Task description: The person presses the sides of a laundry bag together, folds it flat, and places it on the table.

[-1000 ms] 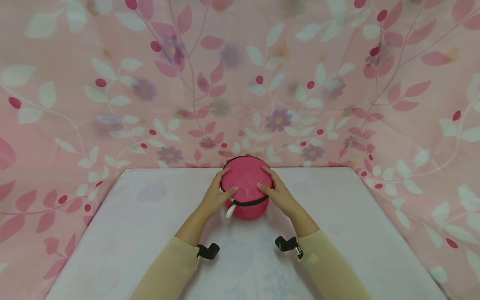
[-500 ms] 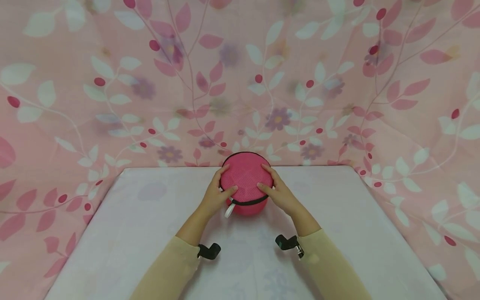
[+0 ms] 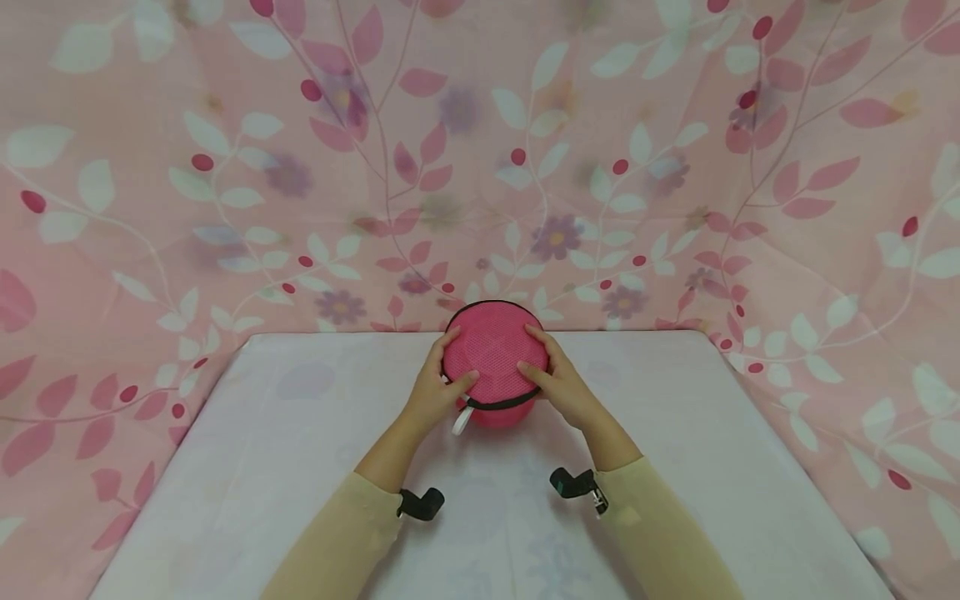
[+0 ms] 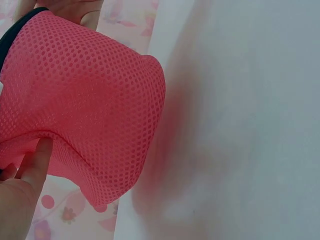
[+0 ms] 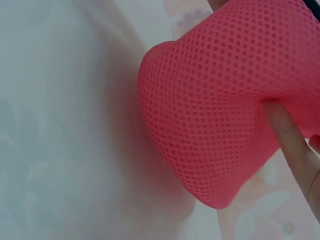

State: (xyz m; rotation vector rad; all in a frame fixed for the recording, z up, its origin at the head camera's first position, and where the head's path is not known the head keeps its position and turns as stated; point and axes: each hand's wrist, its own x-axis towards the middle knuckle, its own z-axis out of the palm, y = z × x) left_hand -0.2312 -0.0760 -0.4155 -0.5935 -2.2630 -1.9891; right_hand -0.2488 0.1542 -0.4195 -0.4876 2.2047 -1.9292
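A round pink mesh laundry bag [image 3: 497,350] with black trim is held at the far middle of the table. From its lower left rim hangs a white tab [image 3: 462,420]. My left hand [image 3: 429,392] grips the left side, thumb on the top face. On the opposite side my right hand [image 3: 564,387] does the same. In the left wrist view, a finger of the left hand [image 4: 22,200] dents the mesh wall [image 4: 100,100]. The right wrist view shows a finger of the right hand [image 5: 295,150] pressing into the mesh [image 5: 215,115]. The bag's bottom appears raised off the table; its inside is hidden.
A pale cloth covers the table [image 3: 300,433]. Right behind its far edge hangs a pink floral curtain [image 3: 480,167], which also runs along both sides. Black wrist cameras [image 3: 422,504] sit at the beige sleeves.
The bag has risen slightly and tilted, so its top face shows more and its lower body less. Both hands keep their hold in nearly the same place.
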